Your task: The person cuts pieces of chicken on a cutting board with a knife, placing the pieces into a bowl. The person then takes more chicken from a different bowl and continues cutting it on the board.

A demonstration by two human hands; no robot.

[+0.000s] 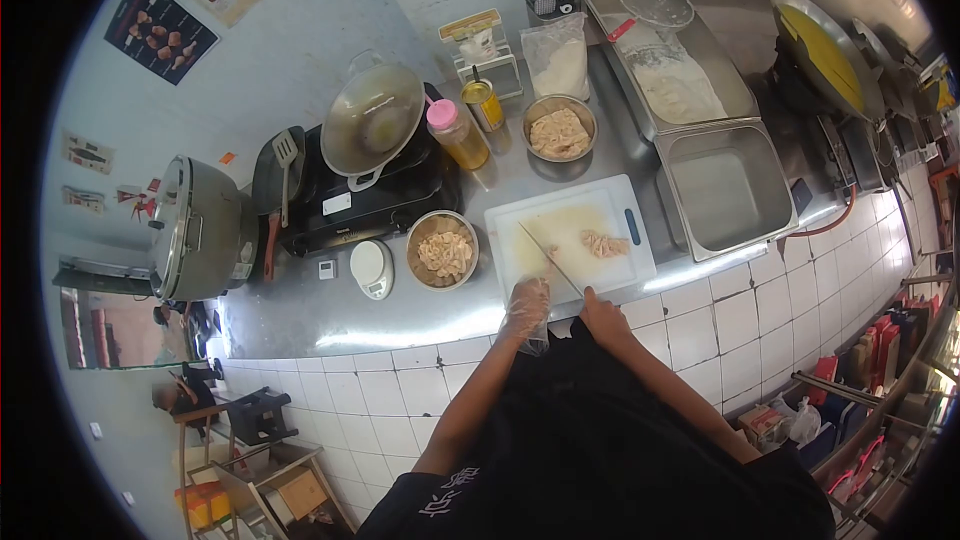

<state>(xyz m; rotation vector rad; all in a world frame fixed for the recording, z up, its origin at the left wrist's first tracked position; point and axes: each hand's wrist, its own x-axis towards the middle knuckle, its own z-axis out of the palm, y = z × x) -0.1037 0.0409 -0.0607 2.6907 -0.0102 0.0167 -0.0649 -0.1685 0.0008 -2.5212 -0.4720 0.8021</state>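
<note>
- White cutting board (590, 202) lies on the steel counter (330, 315), right in front of the person.
- A pale piece of raw meat (605, 243) lies on the board's right half, clear of both hands.
- The right hand (601, 316) is bare and closed round the handle of a knife (549, 258); the blade slants up and left across the board, its tip well short of the meat.
- The left hand (527, 306) wears a clear plastic glove and sits at the board's near edge, just left of the blade. It seems to hold nothing; whether the fingers are flat or curled cannot be told.
- The two hands are close together, with the knife between them.
- Left of the board stands a bowl of cut meat (443, 251), with a small scale (372, 268) beside it.
- Behind the board is a second bowl (559, 130) of meat.
</note>
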